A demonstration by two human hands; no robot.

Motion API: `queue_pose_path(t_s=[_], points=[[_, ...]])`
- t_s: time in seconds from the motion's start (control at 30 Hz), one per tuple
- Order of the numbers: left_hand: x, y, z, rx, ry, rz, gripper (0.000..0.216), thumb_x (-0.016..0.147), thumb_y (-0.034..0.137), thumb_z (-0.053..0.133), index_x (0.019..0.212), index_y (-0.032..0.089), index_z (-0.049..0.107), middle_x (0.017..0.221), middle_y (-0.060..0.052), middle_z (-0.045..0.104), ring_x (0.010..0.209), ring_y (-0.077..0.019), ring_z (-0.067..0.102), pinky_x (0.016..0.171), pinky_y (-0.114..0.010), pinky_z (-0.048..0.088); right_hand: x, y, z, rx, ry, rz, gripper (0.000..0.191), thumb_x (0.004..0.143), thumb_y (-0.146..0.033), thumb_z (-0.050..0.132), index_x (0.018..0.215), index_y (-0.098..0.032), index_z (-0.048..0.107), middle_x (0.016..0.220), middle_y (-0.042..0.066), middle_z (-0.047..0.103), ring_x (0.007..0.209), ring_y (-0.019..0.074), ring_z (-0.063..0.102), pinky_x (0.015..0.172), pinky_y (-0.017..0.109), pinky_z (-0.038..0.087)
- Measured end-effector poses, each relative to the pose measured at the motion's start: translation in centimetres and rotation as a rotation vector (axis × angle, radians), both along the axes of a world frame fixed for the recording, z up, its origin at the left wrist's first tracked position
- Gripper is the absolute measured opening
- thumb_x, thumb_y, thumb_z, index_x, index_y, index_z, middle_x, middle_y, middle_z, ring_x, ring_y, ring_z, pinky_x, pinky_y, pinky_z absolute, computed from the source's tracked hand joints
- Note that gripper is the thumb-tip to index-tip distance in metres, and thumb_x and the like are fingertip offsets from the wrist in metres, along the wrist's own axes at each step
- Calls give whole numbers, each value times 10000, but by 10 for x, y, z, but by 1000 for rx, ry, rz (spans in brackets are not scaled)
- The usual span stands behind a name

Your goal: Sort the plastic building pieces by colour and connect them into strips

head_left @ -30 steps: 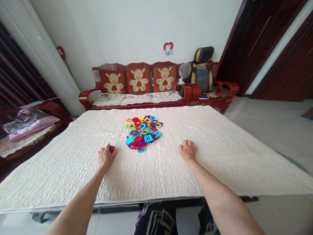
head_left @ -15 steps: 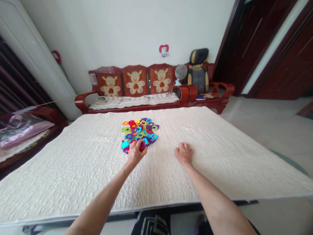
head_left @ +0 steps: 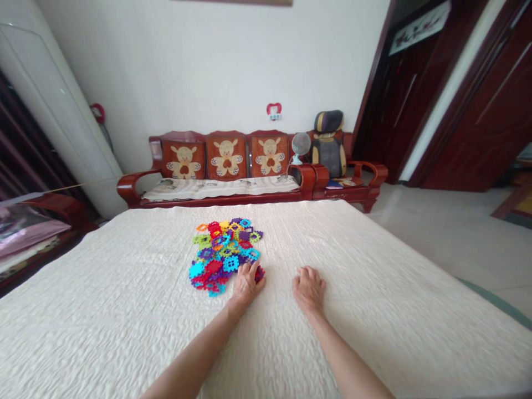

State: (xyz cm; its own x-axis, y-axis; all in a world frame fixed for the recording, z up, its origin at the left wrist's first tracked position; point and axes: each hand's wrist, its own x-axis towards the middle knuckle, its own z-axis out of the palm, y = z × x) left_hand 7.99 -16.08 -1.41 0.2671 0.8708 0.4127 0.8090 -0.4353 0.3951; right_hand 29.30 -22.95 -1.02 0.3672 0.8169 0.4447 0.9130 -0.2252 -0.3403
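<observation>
A pile of toothed-edge plastic building tiles [head_left: 216,252] in red, blue, purple, green, orange and yellow lies on the cream quilted cover [head_left: 158,310]. At the pile's near right edge is my left hand [head_left: 246,284], its fingers and thumb closed around a red tile [head_left: 260,273] that is partly hidden by the hand. My right hand [head_left: 310,285] rests on the cover to the right of the pile, apart from the tiles. Its fingers are loosely bent and slightly apart, and nothing shows in them.
Behind the covered table stands a wooden sofa [head_left: 224,204] with bear-patterned cushions [head_left: 226,158]. A small fan [head_left: 301,145] and a chair with a massage cushion [head_left: 329,152] are to its right. Another wooden seat holding pink wrapped items [head_left: 31,233] stands at left.
My left hand has moved to the right with the red tile, towards my right hand. My right hand stays on the cover. The camera view has tilted upward.
</observation>
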Motion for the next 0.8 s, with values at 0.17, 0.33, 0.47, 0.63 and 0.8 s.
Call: queue_pose_path(t_s=[0.17,0.33,0.47,0.63,0.8], points=[[4,2,-6,26,-50,-25,538,810,348,649,1339,265,598,1077,-119,640,1056,-293,584,941,-442,511,1,4,-3,71,86,174,291,887,-195,450,1069,-218,676,1164,122,698,1132,271,601,945,419,413],[17,9,-3,66,-109,-45,608,811,345,669,1392,220,539,1119,-139,642,1051,-295,592,983,-460,491,-15,23,-2,34,342,488,339,948,-259,396,1154,-222,662,1057,65,758,985,207,689,888,317,502],[12,15,-5,110,-88,-64,620,822,334,659,1402,192,489,1129,-131,640,1051,-290,590,981,-476,489,-16,40,0,40,233,387,349,929,-189,383,1078,-182,699,1050,93,754,1021,220,673,943,317,467],[6,24,-9,211,-35,-92,575,822,317,657,1363,211,492,1131,-111,630,1025,-282,585,943,-477,504,19,71,13,-65,119,259,307,931,-174,414,1023,-168,707,1033,96,745,963,183,667,870,247,434],[18,49,1,258,-6,-105,587,829,346,676,1364,189,493,1146,-130,620,1027,-278,584,937,-464,509,62,98,17,-48,164,91,345,940,-225,388,1049,-153,707,1042,125,750,919,198,682,803,260,434]])
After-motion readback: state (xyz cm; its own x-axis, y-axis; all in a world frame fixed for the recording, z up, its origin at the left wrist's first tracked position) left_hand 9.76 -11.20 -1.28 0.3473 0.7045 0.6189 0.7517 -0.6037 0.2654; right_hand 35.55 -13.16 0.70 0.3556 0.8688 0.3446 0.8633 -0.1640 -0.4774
